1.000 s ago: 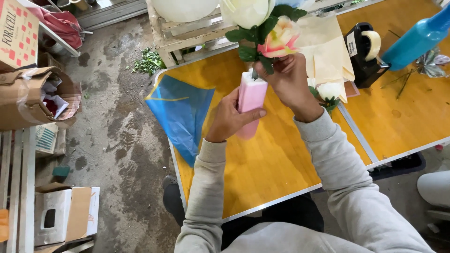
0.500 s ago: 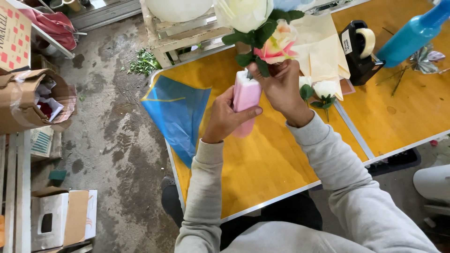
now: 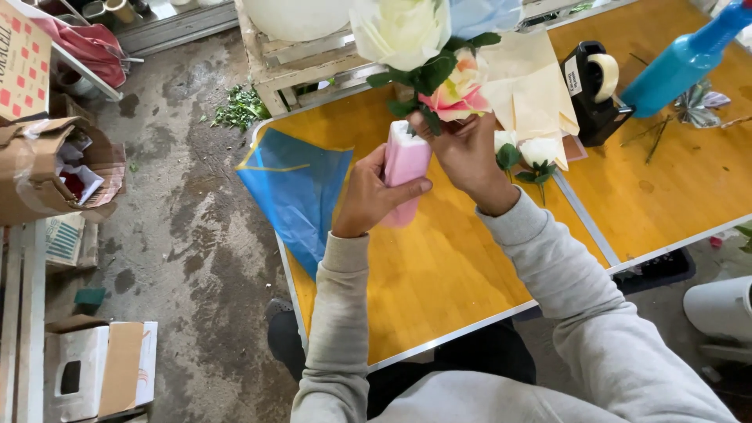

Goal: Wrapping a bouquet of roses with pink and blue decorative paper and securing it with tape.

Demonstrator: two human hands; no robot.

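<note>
My left hand [image 3: 370, 193] grips a tall pink block-shaped vase [image 3: 403, 168] held above the yellow table [image 3: 439, 282]. My right hand [image 3: 468, 157] holds the stems of a flower bunch at the vase's top. The bunch has a large white rose [image 3: 401, 30], a pink-and-cream rose [image 3: 460, 90] and dark green leaves [image 3: 423, 78]. The stems themselves are hidden behind my fingers.
A blue wrapping sheet [image 3: 296, 192] hangs over the table's left edge. Cream paper [image 3: 529, 82], small white flowers [image 3: 533, 153], a black tape dispenser [image 3: 591, 86] and a blue spray bottle [image 3: 680, 63] lie to the right. Cardboard boxes [image 3: 55, 168] stand on the concrete floor.
The vase and flowers stay in both hands. The view has shifted slightly, and the bunch sits a little higher and closer to the camera.
</note>
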